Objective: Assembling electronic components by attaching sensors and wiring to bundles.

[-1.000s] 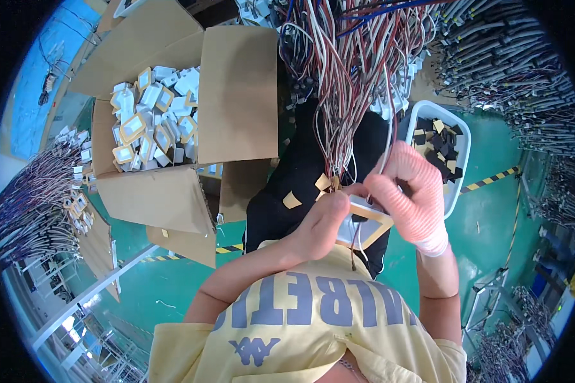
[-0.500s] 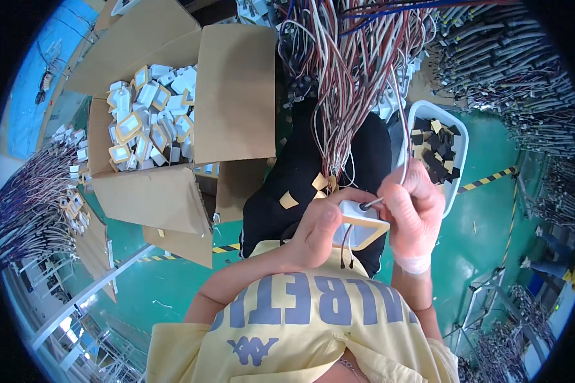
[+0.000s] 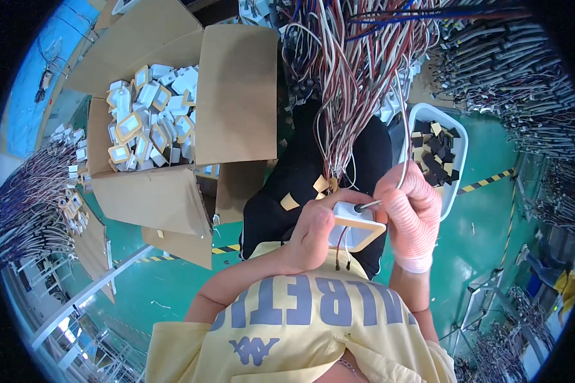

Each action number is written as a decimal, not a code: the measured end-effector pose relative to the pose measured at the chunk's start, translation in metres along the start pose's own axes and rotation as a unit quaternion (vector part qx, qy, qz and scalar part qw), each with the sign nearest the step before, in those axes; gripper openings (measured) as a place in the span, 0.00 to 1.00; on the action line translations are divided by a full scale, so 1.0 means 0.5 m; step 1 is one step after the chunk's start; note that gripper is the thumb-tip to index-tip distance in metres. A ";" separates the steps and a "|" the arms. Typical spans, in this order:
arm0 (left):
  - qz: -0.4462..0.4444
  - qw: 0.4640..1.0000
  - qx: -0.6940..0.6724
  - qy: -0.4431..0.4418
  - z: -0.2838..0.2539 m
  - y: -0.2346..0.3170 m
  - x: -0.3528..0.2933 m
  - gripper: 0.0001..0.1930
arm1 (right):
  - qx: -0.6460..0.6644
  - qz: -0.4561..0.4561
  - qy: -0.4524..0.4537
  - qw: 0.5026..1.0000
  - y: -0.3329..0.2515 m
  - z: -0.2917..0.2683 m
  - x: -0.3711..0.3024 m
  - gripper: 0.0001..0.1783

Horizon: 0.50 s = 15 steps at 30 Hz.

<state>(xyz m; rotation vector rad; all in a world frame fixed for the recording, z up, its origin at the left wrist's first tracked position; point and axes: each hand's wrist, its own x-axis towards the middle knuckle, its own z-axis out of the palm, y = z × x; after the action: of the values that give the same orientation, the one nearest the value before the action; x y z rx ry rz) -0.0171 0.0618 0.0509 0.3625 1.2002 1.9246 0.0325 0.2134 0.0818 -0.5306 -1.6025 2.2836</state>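
Note:
My left hand (image 3: 314,231) grips a small white plastic housing (image 3: 347,237) with a tan, frame-like rim, held in front of my shirt. A cable (image 3: 402,127) enters the housing through a dark grommet in its side, and two thin leads with dark connector tips (image 3: 343,255) hang out of its open face. Close by on the right, my right hand (image 3: 410,214), in a ribbed light glove or wrap, pinches that cable just outside the grommet. From there the cable runs up toward a large bundle of red, white and brown wires (image 3: 345,83) lying over my lap.
On the left stands an open cardboard box (image 3: 236,96) full of similar white housings (image 3: 148,121). A white bin (image 3: 461,143) with black and tan pieces is on the right. Tan scraps (image 3: 289,202) lie on my dark trousers. Racks of grey cables (image 3: 511,70) line the right.
The housing and both hands have shifted slightly left, with the housing tilted a little differently. The two leads hang farther apart. Both hands keep their hold.

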 end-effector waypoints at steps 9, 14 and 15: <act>-0.079 0.996 -0.020 0.022 0.004 0.004 -0.001 0.32 | -0.264 -0.066 -0.212 0.939 -0.035 -0.011 0.053 0.04; 0.020 0.995 0.084 -0.049 -0.006 -0.002 0.002 0.34 | -0.230 -0.032 -0.196 0.953 -0.027 -0.011 0.048 0.05; 0.020 0.995 0.084 -0.048 -0.004 -0.003 0.003 0.34 | -0.196 -0.021 -0.165 0.967 -0.019 -0.011 0.039 0.05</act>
<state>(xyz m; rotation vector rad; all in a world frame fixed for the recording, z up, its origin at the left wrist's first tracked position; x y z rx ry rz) -0.0182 0.0621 0.0484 0.5656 1.3029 1.8243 0.0179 0.2300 0.0867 -0.2009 -2.2248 2.1111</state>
